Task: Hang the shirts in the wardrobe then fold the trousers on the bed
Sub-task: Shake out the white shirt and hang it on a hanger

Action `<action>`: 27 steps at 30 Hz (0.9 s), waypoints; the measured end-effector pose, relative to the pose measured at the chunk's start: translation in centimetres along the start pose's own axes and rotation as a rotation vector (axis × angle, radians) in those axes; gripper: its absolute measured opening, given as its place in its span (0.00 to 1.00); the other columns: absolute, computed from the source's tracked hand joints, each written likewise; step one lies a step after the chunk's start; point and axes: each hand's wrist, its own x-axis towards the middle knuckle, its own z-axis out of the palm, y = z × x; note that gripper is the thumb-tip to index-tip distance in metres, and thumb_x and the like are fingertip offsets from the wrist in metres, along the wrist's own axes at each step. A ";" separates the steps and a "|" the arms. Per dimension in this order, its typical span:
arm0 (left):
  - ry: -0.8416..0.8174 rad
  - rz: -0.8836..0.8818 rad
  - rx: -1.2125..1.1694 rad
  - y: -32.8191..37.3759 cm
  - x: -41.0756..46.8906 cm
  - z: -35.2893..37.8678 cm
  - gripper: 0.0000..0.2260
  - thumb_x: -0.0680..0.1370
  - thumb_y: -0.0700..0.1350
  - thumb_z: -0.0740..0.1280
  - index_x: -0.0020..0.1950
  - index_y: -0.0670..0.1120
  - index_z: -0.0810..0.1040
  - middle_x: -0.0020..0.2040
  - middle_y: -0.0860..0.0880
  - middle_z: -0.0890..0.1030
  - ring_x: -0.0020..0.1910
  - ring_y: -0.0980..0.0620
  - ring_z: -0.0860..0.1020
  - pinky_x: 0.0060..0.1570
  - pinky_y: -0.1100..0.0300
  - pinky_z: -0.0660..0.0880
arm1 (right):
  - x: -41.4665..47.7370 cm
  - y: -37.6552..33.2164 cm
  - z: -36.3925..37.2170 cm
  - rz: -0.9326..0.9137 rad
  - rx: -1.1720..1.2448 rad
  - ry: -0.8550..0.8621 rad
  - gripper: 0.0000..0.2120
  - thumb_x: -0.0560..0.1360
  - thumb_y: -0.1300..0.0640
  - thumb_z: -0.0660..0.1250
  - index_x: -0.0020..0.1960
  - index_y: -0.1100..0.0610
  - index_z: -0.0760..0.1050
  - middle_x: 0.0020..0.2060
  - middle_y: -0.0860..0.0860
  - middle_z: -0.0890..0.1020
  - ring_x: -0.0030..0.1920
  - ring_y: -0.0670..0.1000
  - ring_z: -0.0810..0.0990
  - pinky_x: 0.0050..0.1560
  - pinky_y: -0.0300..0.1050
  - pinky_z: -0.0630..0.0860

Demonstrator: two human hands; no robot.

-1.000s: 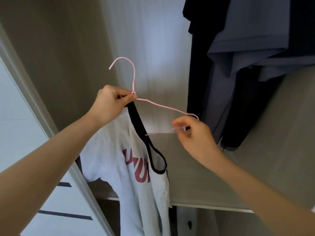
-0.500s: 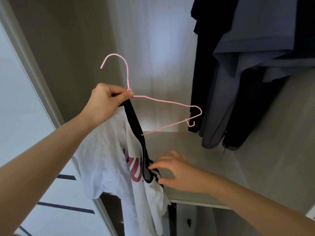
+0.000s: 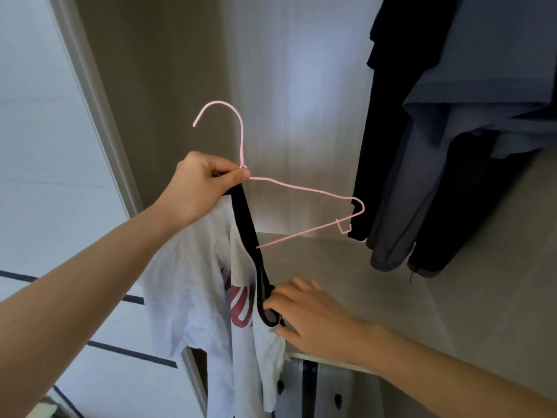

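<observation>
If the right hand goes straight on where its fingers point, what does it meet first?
The right hand would first meet the black collar of the white shirt; fingertips seem at it, depth unclear.

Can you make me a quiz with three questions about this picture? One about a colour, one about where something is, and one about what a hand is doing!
1. What colour is the wire hanger?
A. green
B. pink
C. yellow

2. Where is the right hand?
A. on the hanger's hook
B. flat on the wall
C. at the black collar of the white T-shirt

3. What is the left hand doing?
A. gripping the hanger
B. hanging empty
C. pointing at the ceiling

Answers: 1 B, the wire is pink all along. 2 C, its fingers touch the collar. 3 A, its fingers curl round the hanger just below the hook.
</observation>
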 end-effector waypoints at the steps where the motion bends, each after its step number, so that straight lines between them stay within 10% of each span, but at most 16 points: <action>1: 0.000 -0.003 0.008 -0.1 -0.1 -0.2 0.06 0.77 0.50 0.72 0.43 0.49 0.85 0.45 0.33 0.81 0.40 0.51 0.74 0.47 0.47 0.76 | -0.1 0.1 0.2 0.014 -0.040 0.002 0.18 0.79 0.45 0.59 0.66 0.49 0.68 0.58 0.49 0.71 0.57 0.51 0.65 0.55 0.48 0.64; 7: -0.001 0.008 0.022 0.2 -1.5 -2.1 0.04 0.77 0.49 0.72 0.44 0.57 0.85 0.44 0.37 0.84 0.41 0.46 0.79 0.50 0.49 0.77 | 0.1 1.0 0.1 0.147 -0.049 -0.204 0.30 0.74 0.29 0.52 0.55 0.52 0.76 0.47 0.47 0.65 0.53 0.52 0.65 0.51 0.49 0.60; 12: -0.088 0.004 0.100 -0.4 -3.9 -4.5 0.06 0.77 0.46 0.71 0.43 0.47 0.87 0.38 0.44 0.84 0.37 0.48 0.79 0.45 0.58 0.75 | 0.4 6.0 -1.0 0.234 0.168 -0.055 0.29 0.70 0.24 0.49 0.34 0.50 0.67 0.35 0.47 0.70 0.39 0.52 0.73 0.44 0.49 0.72; 16: -0.130 -0.013 0.157 -1.1 -5.5 -5.5 0.05 0.77 0.42 0.71 0.42 0.47 0.86 0.32 0.59 0.82 0.32 0.62 0.77 0.36 0.76 0.68 | 0.2 7.8 -2.5 0.190 0.227 -0.009 0.21 0.78 0.41 0.61 0.35 0.57 0.69 0.35 0.50 0.73 0.38 0.53 0.74 0.43 0.50 0.73; 27: -0.160 -0.003 0.241 -2.5 -6.5 -7.6 0.06 0.76 0.43 0.71 0.41 0.50 0.86 0.34 0.51 0.80 0.31 0.54 0.75 0.34 0.67 0.68 | 0.4 9.1 -6.6 0.211 0.248 0.001 0.19 0.76 0.39 0.57 0.38 0.53 0.70 0.32 0.48 0.74 0.33 0.45 0.72 0.36 0.45 0.72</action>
